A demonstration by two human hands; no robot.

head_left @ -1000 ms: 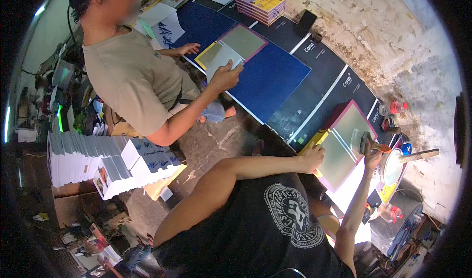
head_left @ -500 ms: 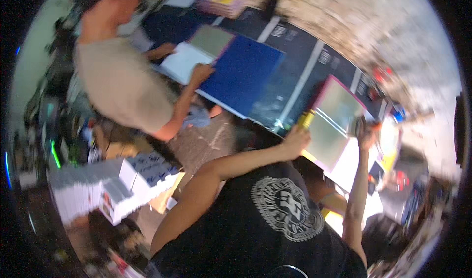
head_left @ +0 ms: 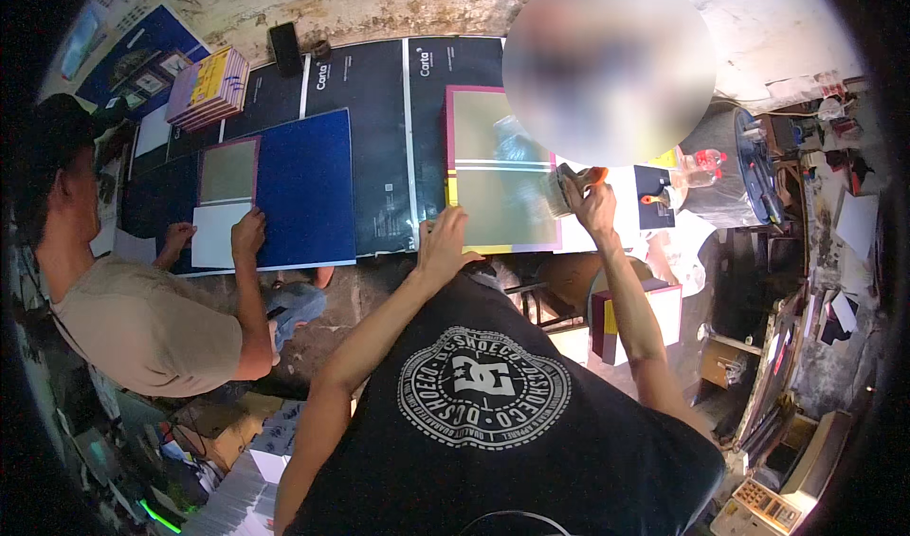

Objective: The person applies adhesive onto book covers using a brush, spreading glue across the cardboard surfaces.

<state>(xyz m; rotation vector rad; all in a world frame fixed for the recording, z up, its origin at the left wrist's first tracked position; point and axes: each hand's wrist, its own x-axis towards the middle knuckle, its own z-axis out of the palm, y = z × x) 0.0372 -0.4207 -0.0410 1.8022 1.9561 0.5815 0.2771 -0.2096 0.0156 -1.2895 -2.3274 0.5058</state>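
Observation:
A grey book cover [head_left: 483, 214] with pink and yellow edges and two pale strips across it lies in front of me on the table. A glossy sheen shows on its upper right part. My left hand [head_left: 443, 249] is closed on the cover's lower left corner, beside the yellow edge. My right hand [head_left: 594, 210] grips a wide flat brush [head_left: 559, 195] with an orange handle. The brush's bristles are at the cover's right edge, and a white sheet [head_left: 616, 190] lies beyond that edge.
Left of me a co-worker [head_left: 156, 308] handles a white board [head_left: 213, 236] on a blue sheet [head_left: 308, 190]. Farther back are a stack of books [head_left: 209, 90] and a black phone [head_left: 284, 50]. A plastic bottle [head_left: 703, 168] lies at right. A boxed cover [head_left: 635, 318] sits below the table's edge.
My view has swung to the right and steadied. The cover now appears straighter and further left. My left hand stays at its edge, and the brush stays in my right hand.

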